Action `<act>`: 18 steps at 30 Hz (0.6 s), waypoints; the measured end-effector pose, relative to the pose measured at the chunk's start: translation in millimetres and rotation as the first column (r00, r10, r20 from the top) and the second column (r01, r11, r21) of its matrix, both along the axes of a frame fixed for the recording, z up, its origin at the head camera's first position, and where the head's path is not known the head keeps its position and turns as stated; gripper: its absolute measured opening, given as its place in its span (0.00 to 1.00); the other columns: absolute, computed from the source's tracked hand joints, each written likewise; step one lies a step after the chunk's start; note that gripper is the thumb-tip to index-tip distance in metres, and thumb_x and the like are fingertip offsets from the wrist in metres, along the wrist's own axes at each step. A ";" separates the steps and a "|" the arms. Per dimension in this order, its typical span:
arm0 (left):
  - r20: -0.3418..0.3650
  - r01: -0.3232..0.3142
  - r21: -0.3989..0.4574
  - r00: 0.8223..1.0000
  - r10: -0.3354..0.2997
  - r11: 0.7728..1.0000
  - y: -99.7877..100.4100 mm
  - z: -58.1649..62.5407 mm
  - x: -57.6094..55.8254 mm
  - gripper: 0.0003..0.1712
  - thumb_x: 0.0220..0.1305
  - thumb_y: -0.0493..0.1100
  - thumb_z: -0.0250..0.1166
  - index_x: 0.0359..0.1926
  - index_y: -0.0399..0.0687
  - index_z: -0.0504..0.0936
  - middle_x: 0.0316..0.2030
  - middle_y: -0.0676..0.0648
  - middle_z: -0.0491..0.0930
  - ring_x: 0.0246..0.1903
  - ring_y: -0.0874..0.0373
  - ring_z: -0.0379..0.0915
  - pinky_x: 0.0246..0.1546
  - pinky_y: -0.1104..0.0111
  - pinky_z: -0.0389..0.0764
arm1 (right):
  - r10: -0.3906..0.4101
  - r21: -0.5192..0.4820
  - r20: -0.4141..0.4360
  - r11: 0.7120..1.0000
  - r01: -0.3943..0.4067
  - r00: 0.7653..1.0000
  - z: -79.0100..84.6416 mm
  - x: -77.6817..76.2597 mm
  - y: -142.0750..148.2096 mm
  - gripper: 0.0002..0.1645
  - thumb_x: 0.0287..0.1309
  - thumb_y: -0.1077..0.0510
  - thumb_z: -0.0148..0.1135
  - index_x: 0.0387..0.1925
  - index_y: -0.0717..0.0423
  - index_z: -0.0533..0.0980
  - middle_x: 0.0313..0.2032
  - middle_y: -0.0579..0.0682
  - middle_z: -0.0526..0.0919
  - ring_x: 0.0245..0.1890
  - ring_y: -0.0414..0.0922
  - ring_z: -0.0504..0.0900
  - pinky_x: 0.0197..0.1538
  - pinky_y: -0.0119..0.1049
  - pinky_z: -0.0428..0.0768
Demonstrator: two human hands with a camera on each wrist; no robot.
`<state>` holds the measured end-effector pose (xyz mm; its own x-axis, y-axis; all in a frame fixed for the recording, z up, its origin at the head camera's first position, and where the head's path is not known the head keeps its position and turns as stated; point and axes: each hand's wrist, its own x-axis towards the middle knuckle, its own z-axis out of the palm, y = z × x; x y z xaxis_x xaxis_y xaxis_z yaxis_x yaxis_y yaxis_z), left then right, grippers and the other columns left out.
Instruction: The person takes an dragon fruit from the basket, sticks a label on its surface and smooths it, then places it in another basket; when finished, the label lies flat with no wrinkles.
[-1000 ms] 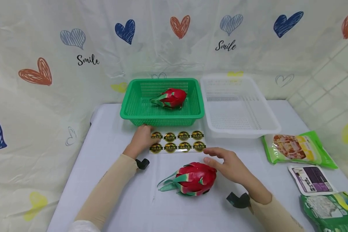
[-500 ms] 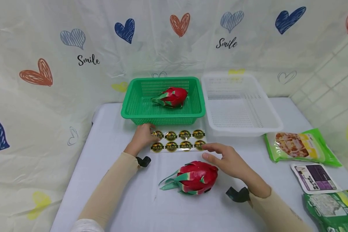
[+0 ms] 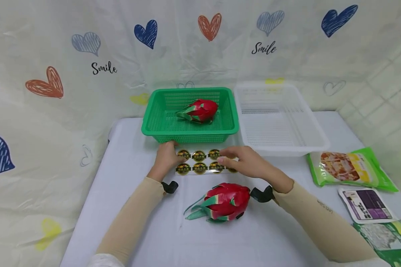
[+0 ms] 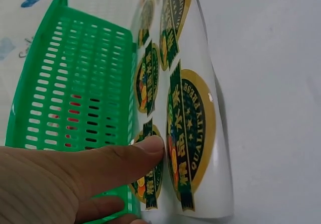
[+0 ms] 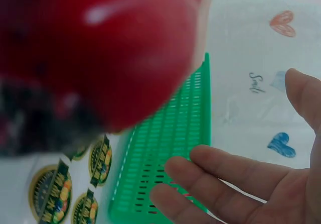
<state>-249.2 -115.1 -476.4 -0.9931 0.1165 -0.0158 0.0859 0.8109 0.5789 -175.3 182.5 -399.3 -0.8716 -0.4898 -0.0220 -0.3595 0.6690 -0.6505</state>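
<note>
A sheet of round gold-and-black stickers (image 3: 199, 161) lies in front of the green basket. My left hand (image 3: 168, 156) pinches the sheet's left end; in the left wrist view the thumb (image 4: 135, 156) lies over a sticker, while the other fingers are partly hidden. Above the sheet's right end hovers my right hand (image 3: 247, 162), covering some stickers. Its fingers are extended and hold nothing in the right wrist view. A red dragon fruit (image 3: 228, 202) with green scales lies on the table below the sheet, close to the right wrist; it looms blurred in the right wrist view.
The green basket (image 3: 190, 132) stands at the back with another dragon fruit (image 3: 204, 110) in it. Beside it is a white basket (image 3: 274, 129). Along the right side lie a green food bag (image 3: 349, 168), a purple-and-white packet (image 3: 367, 205) and another green bag (image 3: 384, 237).
My right hand has moved up and left from beside the dragon fruit to over the sheet's right end. The left hand stays at the sheet's left end. The view has shifted slightly.
</note>
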 end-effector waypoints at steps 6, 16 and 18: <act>-0.051 0.000 -0.007 0.999 0.000 1.000 1.4 0.2 1.7 0.34 0.49 0.42 0.82 0.56 0.30 0.83 0.53 0.33 0.85 0.58 0.37 0.79 0.59 0.49 0.80 | 0.008 0.043 0.035 0.999 -0.009 0.999 5.3 -6.3 0.3 0.28 0.73 0.44 0.60 0.63 0.57 0.80 0.58 0.56 0.87 0.58 0.55 0.84 0.57 0.53 0.85; 0.017 -0.009 0.091 1.000 0.007 0.996 1.0 -2.3 -0.7 0.36 0.49 0.39 0.82 0.60 0.34 0.82 0.42 0.40 0.86 0.45 0.45 0.80 0.48 0.54 0.83 | 0.057 0.082 0.060 0.995 -0.062 0.997 16.2 -20.9 2.4 0.29 0.74 0.42 0.59 0.62 0.57 0.81 0.58 0.55 0.87 0.56 0.53 0.86 0.54 0.50 0.86; 0.031 0.003 0.095 1.000 -0.006 0.996 0.1 -3.2 -1.4 0.36 0.49 0.40 0.81 0.60 0.34 0.82 0.43 0.39 0.86 0.46 0.45 0.80 0.48 0.54 0.83 | 0.074 0.078 0.066 0.994 -0.079 0.995 15.7 -27.6 -1.3 0.28 0.73 0.42 0.60 0.61 0.58 0.81 0.57 0.55 0.87 0.54 0.53 0.86 0.52 0.49 0.87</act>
<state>-250.6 -115.0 -479.7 -0.9917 0.1236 -0.0355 0.0702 0.7520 0.6554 -203.0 181.2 -383.6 -0.8270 -0.5498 -0.1172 -0.3722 0.6918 -0.6187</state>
